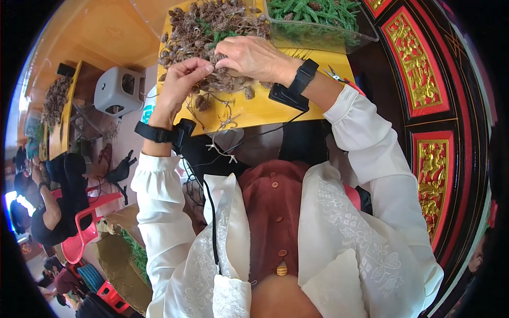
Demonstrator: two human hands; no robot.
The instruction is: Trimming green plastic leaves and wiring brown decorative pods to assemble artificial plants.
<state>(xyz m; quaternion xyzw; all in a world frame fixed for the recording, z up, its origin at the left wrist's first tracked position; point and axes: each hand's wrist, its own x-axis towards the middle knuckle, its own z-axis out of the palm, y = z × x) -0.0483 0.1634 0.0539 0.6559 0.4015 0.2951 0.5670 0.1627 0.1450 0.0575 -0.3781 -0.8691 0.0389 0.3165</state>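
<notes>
Both my hands meet over the near part of a pile of brown pine cones (199, 29) on a yellow table (313, 106). My right hand (252, 57) is closed, its thumb and fingers pinching a small pine cone (219, 57) that is partly hidden by them. Thumb and forefinger of my left hand (183, 84) press together right beside that cone; what lies between their tips is too small to make out. A few loose cones and a pale wired twig (227, 119) lie toward the near edge of the table.
A clear plastic bin (318, 33) of green pine sprigs stands at the back right. Red-handled pliers (335, 75) lie by my right forearm. Leftward are a grey stool (119, 91), a cardboard box (114, 259) and a seated person (50, 209). Black cables hang from my wrist straps.
</notes>
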